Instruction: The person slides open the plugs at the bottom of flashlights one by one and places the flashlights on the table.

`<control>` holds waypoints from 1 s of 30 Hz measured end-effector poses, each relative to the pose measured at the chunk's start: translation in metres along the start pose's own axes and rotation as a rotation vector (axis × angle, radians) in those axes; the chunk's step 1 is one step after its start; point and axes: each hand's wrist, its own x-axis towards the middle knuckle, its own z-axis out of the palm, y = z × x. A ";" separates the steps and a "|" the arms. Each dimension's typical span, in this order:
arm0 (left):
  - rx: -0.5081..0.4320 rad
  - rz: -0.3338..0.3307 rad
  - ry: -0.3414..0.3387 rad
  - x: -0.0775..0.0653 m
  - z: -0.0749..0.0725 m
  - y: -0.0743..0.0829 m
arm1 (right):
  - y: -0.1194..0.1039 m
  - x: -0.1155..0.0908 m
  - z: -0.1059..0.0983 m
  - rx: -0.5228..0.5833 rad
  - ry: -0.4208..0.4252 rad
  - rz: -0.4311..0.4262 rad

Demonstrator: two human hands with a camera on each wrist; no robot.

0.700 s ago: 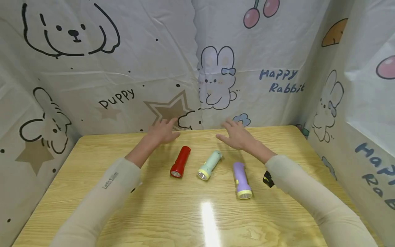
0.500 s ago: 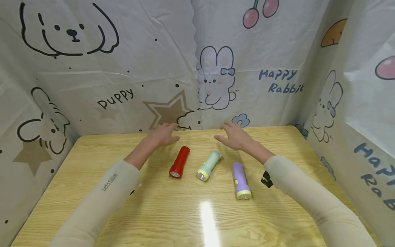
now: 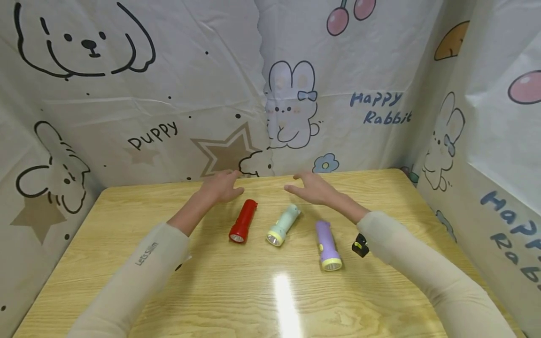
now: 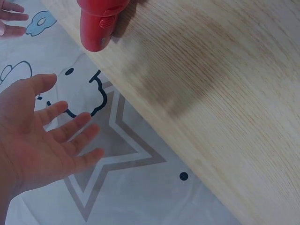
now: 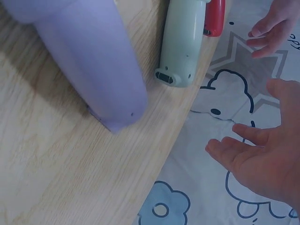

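Three flashlights lie in a loose row on the wooden table. The red flashlight [image 3: 243, 220] is on the left, the mint-green flashlight [image 3: 284, 225] in the middle, and the purple flashlight [image 3: 328, 245] on the right, lenses toward the person. My left hand [image 3: 220, 187], fingers spread and palm facing inward, hovers beyond the red flashlight near the table's far edge. Across from it, my right hand [image 3: 313, 188] is held over the far side, nearest the mint-green flashlight. Both hands are empty and apart from the flashlights. In the right wrist view the purple flashlight [image 5: 93, 61] looms close.
The table [image 3: 220, 291] meets a printed cloth [image 3: 228, 84] with puppy and rabbit drawings along its far edge, and more cloth [image 3: 498, 141] hangs at the right side. A black wrist device [image 3: 360, 245] shows under the right sleeve.
The head view has shifted slightly, moving the scene a little left. My right hand has moved slightly inward, and the left hand's raised fingers have lowered. The flashlights stay put on the table.
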 end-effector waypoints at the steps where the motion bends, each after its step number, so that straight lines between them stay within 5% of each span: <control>1: 0.000 0.006 0.000 0.000 0.000 0.000 | -0.002 0.000 0.001 0.015 -0.007 0.006; 17: -0.154 0.041 -0.059 -0.004 0.005 -0.006 | -0.021 0.005 0.015 0.110 -0.037 0.039; 30: -0.178 0.015 -0.069 -0.007 0.008 -0.001 | -0.040 0.009 0.025 0.159 -0.044 0.067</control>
